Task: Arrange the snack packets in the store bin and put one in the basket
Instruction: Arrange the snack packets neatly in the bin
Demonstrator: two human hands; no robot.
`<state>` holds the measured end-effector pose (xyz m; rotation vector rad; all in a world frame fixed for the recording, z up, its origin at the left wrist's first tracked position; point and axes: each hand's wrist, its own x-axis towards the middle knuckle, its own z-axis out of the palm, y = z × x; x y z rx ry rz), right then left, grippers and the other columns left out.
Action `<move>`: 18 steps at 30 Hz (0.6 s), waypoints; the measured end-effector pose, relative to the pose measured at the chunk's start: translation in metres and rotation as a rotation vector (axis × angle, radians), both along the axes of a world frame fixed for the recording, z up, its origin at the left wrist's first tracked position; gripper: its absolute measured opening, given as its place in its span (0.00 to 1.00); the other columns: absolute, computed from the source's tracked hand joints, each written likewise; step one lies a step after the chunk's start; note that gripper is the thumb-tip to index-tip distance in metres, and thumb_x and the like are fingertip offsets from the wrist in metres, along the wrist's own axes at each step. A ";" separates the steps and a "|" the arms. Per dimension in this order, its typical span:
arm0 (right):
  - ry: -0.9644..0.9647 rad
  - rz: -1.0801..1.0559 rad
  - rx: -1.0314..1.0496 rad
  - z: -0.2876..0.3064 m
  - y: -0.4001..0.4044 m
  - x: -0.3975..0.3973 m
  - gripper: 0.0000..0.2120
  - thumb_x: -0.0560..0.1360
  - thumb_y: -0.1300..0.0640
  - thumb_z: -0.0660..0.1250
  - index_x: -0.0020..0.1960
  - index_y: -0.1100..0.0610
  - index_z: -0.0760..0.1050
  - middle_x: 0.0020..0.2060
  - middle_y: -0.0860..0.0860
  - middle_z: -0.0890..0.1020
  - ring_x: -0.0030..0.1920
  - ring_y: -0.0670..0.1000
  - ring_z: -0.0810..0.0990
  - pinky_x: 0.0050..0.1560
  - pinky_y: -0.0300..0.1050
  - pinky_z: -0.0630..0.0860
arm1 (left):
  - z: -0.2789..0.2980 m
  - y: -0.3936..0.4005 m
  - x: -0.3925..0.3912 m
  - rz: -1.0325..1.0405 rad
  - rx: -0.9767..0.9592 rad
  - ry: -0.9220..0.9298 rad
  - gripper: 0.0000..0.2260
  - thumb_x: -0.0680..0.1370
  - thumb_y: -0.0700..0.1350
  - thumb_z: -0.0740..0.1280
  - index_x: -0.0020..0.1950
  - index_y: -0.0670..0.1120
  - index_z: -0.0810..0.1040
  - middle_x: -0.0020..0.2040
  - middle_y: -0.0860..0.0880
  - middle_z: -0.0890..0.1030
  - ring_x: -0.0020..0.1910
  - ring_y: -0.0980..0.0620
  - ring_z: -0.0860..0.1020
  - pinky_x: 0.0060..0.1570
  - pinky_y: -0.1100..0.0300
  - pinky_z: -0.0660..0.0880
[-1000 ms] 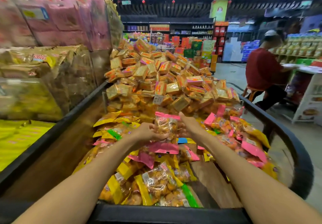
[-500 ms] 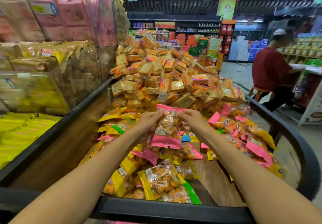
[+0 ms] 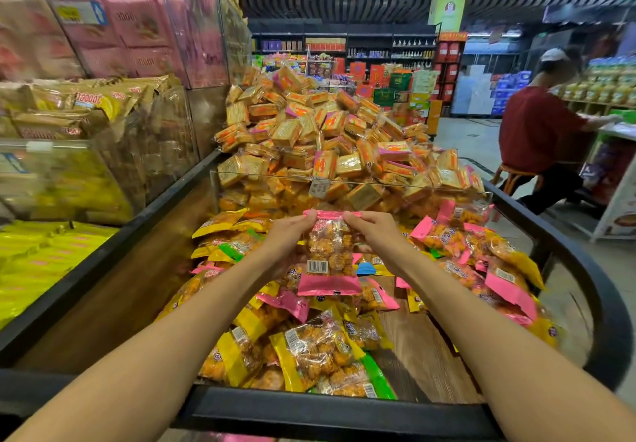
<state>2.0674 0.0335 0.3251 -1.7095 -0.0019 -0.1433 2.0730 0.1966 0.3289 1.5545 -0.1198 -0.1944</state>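
A clear snack packet with pink ends (image 3: 329,256) hangs upright above the store bin (image 3: 330,407). My left hand (image 3: 290,235) pinches its top pink edge at the left corner. My right hand (image 3: 373,231) pinches the same edge at the right corner. Its barcode faces me. Below lie several loose snack packets (image 3: 309,348) with yellow, pink and green ends, heaped on the bin's wooden floor. No basket is in view.
A clear divider (image 3: 344,183) holds back a tall pile of orange biscuit packs (image 3: 327,139) behind. Clear bins with yellow and pink packs (image 3: 86,97) stand at left. A person in a red shirt (image 3: 540,128) sits at right by the aisle.
Both hands have lifted the pink-ended packet out of the heap and shifted their pinch to its top edge, so it now hangs straight down.
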 end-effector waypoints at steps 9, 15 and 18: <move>0.089 0.131 0.008 0.001 -0.005 0.000 0.16 0.79 0.50 0.63 0.56 0.63 0.78 0.35 0.46 0.80 0.33 0.41 0.78 0.36 0.37 0.75 | 0.002 0.000 0.001 0.053 -0.033 -0.015 0.11 0.80 0.50 0.63 0.47 0.44 0.80 0.32 0.52 0.81 0.23 0.59 0.76 0.20 0.67 0.68; 0.344 0.433 -0.135 -0.003 0.002 -0.003 0.52 0.60 0.57 0.81 0.76 0.61 0.56 0.74 0.58 0.62 0.68 0.60 0.71 0.58 0.52 0.78 | 0.004 0.014 0.013 0.134 -0.166 0.025 0.12 0.80 0.51 0.63 0.48 0.43 0.80 0.35 0.49 0.82 0.36 0.48 0.76 0.37 0.55 0.71; 0.278 0.416 -0.102 -0.001 0.003 -0.006 0.46 0.64 0.67 0.78 0.75 0.65 0.57 0.75 0.61 0.58 0.61 0.60 0.77 0.51 0.49 0.81 | 0.010 0.012 0.009 0.089 -0.164 0.049 0.13 0.80 0.51 0.62 0.53 0.43 0.79 0.35 0.51 0.83 0.32 0.53 0.79 0.31 0.60 0.74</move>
